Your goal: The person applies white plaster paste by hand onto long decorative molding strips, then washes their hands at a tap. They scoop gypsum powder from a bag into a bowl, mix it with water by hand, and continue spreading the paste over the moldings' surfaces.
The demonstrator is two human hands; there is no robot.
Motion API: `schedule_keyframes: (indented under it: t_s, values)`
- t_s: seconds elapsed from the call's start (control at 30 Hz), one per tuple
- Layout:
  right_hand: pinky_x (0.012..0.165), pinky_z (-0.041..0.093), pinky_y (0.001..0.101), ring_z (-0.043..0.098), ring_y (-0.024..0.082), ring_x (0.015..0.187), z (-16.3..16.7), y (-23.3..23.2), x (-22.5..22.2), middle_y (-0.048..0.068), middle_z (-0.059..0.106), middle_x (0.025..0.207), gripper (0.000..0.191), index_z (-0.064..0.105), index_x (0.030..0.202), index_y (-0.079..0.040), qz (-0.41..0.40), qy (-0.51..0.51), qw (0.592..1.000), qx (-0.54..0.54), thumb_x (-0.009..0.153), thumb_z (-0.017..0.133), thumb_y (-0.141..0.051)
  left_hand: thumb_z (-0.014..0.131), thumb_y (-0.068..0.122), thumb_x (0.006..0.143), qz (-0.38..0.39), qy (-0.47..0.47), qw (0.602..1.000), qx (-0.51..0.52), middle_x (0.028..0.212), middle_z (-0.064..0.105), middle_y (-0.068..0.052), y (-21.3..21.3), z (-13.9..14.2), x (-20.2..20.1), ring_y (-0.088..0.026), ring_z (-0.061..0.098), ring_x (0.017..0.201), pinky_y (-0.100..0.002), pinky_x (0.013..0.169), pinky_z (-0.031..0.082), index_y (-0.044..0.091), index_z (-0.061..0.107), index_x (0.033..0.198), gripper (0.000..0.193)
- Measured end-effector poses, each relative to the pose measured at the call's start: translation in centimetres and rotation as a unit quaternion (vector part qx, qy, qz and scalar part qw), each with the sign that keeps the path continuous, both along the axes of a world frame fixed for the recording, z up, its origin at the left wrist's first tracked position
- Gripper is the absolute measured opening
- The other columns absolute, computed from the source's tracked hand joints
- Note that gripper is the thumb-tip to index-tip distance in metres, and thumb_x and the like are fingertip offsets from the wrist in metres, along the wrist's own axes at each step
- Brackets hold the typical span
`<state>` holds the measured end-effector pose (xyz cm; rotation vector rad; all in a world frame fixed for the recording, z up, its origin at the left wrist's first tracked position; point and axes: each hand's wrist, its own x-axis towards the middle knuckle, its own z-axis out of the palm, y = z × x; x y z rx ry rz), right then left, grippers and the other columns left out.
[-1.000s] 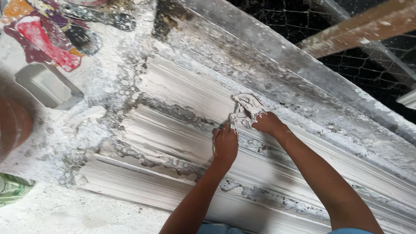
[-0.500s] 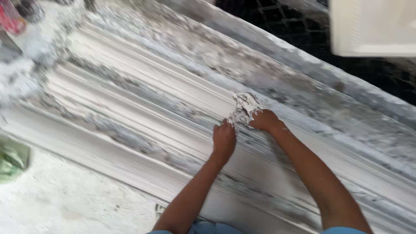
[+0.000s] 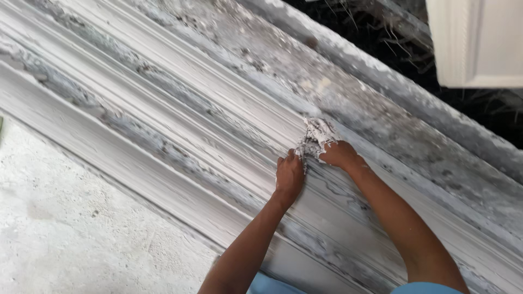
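The long ribbed moulding [image 3: 180, 109] is white, streaked with grey along its grooves. The wad [image 3: 316, 136] is white flecked with grey, and the floor [image 3: 81, 228] is pale grey, speckled. The panel [image 3: 479, 43] is plain off-white.

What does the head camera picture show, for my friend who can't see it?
Two bare hands press a white, plaster-soaked wad onto a long ridged white moulding. The left hand lies flat beside it; the right hand grips it. A rough white floor lies below, a white panel top right.

Even daylight, soft shadows, no glare; slight motion blur toward edges.
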<state>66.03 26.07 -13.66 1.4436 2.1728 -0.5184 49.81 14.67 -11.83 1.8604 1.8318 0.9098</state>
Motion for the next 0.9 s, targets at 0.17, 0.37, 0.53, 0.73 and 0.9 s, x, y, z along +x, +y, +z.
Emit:
schedule_keyframes:
  t_s: [0.17,0.37,0.53,0.73,0.9]
  values:
    - [0.091,0.056,0.0474,0.07,0.037,0.101,-0.2,-4.2,10.8,0.016,0.074,0.112,0.047,0.07,0.113,-0.009,0.064,0.014,0.997,0.052,0.086,0.057,-0.046,0.058,0.006,0.091,0.0,-0.007,1.0,-0.008,0.124,0.065,-0.027,-4.3,-0.1,10.3,-0.039,0.066,0.099,-0.051,0.095,0.046,-0.002,0.066,0.099,0.015]
    - [0.091,0.056,0.0481,0.07,0.04,0.101,0.9,-9.6,24.6,0.018,0.075,0.107,0.044,0.07,0.114,-0.01,-0.042,0.013,0.999,0.032,0.086,0.061,-0.042,0.056,0.009,0.097,-0.008,-0.032,0.999,0.029,0.115,0.065,-0.025,-8.5,0.7,23.5,-0.039,0.067,0.094,-0.051,0.09,0.046,-0.003,0.065,0.098,0.014]
    - [0.092,0.056,0.048,0.071,0.039,0.101,1.0,-14.0,35.2,0.017,0.077,0.105,0.039,0.076,0.108,-0.01,-0.085,0.016,0.996,0.017,0.085,0.061,-0.038,0.057,0.005,0.09,-0.014,-0.039,0.999,0.023,0.12,0.065,-0.026,-12.7,0.5,33.9,-0.037,0.068,0.092,-0.049,0.09,0.047,-0.001,0.065,0.097,0.012]
    - [0.09,0.055,0.0495,0.068,0.042,0.102,1.3,-18.7,48.1,0.02,0.073,0.111,0.041,0.074,0.11,-0.01,-0.084,0.04,0.995,0.048,0.081,0.064,-0.036,0.06,0.007,0.095,-0.03,-0.049,0.998,0.02,0.116,0.066,-0.025,-17.1,0.2,46.7,-0.038,0.067,0.093,-0.051,0.09,0.046,-0.003,0.065,0.099,0.011]
    - [0.09,0.056,0.0485,0.069,0.041,0.101,0.4,-23.0,60.9,0.02,0.073,0.11,0.039,0.072,0.11,-0.007,-0.071,0.027,0.996,0.037,0.084,0.062,-0.036,0.063,0.004,0.089,-0.011,-0.026,0.997,0.067,0.117,0.067,-0.027,-21.7,-0.3,59.9,-0.039,0.068,0.093,-0.051,0.091,0.047,-0.003,0.064,0.099,0.013]
